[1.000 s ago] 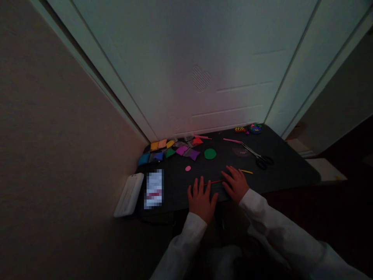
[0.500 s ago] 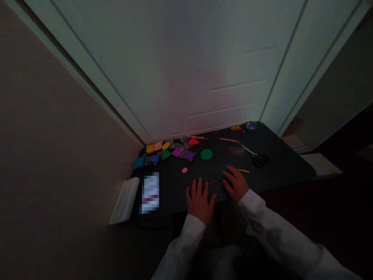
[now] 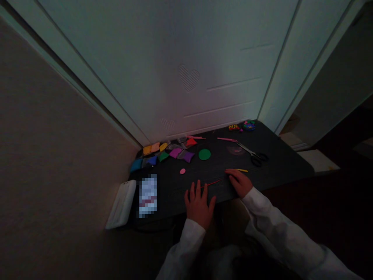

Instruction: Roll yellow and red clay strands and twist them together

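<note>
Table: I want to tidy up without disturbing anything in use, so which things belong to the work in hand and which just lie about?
Seemingly in use:
red strip, by the left hand
perhaps yellow stick, near the right hand

Seemingly lying about:
green disc
pink disc
scissors
coloured packets
blurred screen
white case

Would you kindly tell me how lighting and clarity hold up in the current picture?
Head view: dim overall, with the table much darker than the pale door behind it; head view: the bright screen is broken into coarse blocks, unreadable; head view: the red strand by the left hand shows as a thin line.
</note>
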{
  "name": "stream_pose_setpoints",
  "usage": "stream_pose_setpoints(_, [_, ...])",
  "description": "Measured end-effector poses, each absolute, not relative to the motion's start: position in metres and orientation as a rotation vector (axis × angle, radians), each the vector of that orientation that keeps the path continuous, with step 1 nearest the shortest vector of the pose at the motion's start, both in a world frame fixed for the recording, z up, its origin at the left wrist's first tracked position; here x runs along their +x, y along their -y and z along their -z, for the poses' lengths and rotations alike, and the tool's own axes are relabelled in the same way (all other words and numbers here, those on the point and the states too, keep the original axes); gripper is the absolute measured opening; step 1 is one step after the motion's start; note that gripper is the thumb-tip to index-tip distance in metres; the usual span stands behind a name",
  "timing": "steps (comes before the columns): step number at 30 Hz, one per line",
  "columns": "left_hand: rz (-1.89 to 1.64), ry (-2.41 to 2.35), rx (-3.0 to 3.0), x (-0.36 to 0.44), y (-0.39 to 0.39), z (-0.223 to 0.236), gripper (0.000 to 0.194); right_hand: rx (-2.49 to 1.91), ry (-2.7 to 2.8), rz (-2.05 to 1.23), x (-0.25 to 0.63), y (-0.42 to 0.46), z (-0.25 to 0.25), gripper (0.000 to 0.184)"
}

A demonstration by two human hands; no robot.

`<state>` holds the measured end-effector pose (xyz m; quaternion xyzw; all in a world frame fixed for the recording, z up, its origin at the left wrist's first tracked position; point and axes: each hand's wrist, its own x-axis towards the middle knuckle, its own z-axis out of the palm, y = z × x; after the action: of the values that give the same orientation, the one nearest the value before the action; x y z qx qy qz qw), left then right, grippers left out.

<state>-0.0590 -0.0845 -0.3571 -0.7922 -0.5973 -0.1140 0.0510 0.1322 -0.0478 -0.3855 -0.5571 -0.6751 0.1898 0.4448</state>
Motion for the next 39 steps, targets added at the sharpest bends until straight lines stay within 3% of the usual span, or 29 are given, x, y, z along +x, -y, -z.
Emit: stream_pose_setpoints(39, [0.336,1.771,-2.451,-0.048,0.087,0.354,0.049,-1.319,1.560,-0.591,0.133,0.049,0.379,0.022])
